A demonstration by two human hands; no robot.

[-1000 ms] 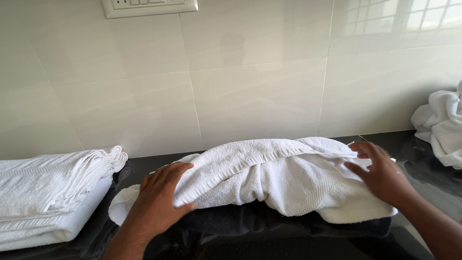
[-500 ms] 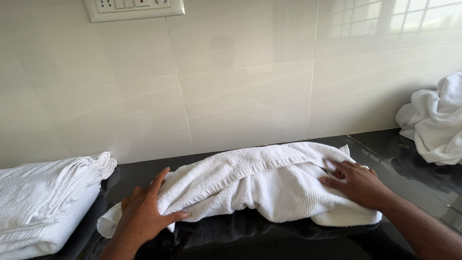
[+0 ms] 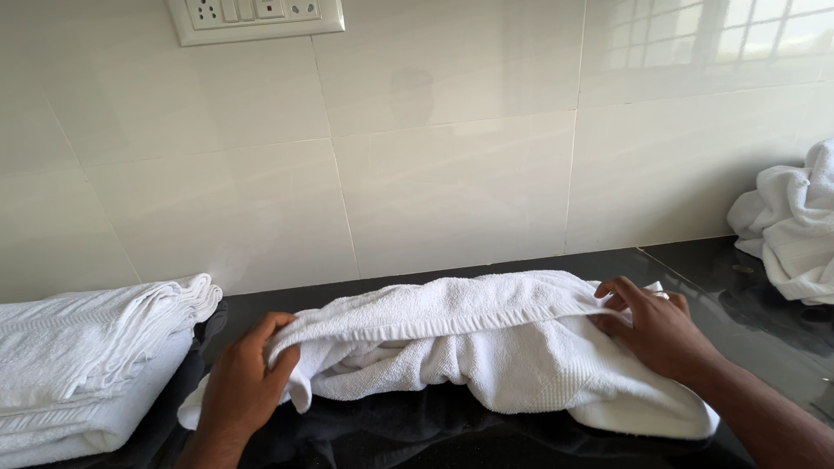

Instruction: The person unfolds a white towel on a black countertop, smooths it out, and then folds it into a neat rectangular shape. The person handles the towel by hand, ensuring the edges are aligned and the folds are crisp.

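A white towel [image 3: 486, 347] lies bunched in the lower middle of the frame, on a black counter [image 3: 721, 278]; the left hand [image 3: 243, 382] pinches its hemmed edge at the lower left, fingers curled around the cloth; the right hand [image 3: 656, 330] presses on its right part, fingers spread; a stack of folded towels [image 3: 87, 356] sits at the left edge; crumpled white cloth [image 3: 795, 226] is at the right edge; a switch plate [image 3: 256, 17] is on the tiled wall, upper left.

A home laundry corner: tiled wall [image 3: 452, 174], black countertop [image 3: 704, 260], folded white towels [image 3: 87, 356].
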